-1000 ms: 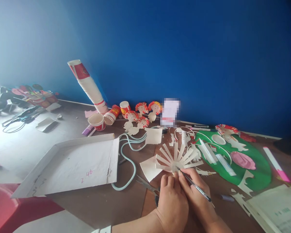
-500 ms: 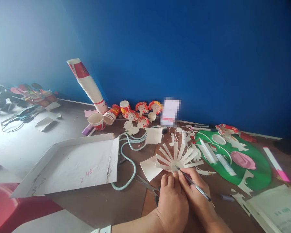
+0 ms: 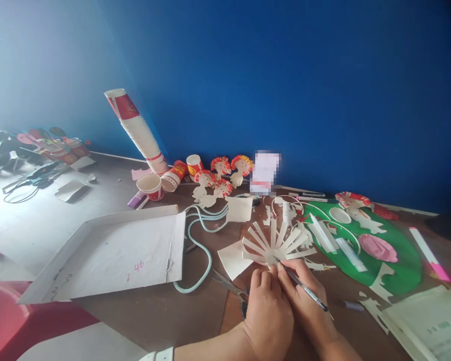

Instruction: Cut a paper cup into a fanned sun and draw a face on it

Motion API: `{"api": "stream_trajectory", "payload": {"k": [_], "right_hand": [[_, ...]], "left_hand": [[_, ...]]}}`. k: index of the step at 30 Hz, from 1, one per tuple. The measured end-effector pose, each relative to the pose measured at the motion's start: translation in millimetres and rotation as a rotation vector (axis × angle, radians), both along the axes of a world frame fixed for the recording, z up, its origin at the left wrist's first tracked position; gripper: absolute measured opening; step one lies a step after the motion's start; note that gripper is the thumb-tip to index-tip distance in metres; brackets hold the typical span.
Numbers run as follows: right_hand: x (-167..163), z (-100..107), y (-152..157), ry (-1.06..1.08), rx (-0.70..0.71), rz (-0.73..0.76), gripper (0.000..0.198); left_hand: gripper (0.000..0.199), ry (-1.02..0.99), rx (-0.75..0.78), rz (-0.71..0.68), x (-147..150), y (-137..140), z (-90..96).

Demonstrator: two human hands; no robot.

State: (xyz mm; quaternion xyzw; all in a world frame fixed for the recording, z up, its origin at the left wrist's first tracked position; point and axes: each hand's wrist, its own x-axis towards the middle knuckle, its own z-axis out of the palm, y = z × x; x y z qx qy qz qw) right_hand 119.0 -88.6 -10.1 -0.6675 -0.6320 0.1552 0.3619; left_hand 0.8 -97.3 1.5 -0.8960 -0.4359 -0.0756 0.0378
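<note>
A white paper cup [image 3: 274, 253], cut into strips that fan outward, lies before me, its round base facing up. My right hand [image 3: 307, 281] grips a slim pen [image 3: 308, 292], whose tip rests on or just over that base. Closed at the cup's near side, my left hand [image 3: 268, 313] pinches its edge; the fingertips are partly hidden. The two hands touch each other. Scissors [image 3: 231, 288] lie beside my left hand, their handle partly behind it. Under the strips on the left is a piece of cream paper [image 3: 233, 261].
A box lid [image 3: 120, 253] and a pale blue cable [image 3: 199, 240] lie to the left. Stacked paper cups [image 3: 143, 138] lean by the blue wall. Several paper figures [image 3: 221, 188] stand behind. On the right are a green sheet [image 3: 402, 271], glue tubes [image 3: 350, 254] and a pink marker [image 3: 430, 254].
The view has shifted very slightly. Both hands, the pen and the cut cup hold almost the same place, with the pen tip still at the base.
</note>
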Motion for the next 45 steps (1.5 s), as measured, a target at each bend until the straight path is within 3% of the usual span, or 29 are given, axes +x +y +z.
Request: {"api": "stream_trajectory", "payload": {"k": [45], "right_hand": [[-0.7, 2.4, -0.8, -0.012, -0.018, -0.043, 0.020]], "left_hand": [[0.042, 0.032, -0.039, -0.005, -1.7, 1.2, 10.1]]}}
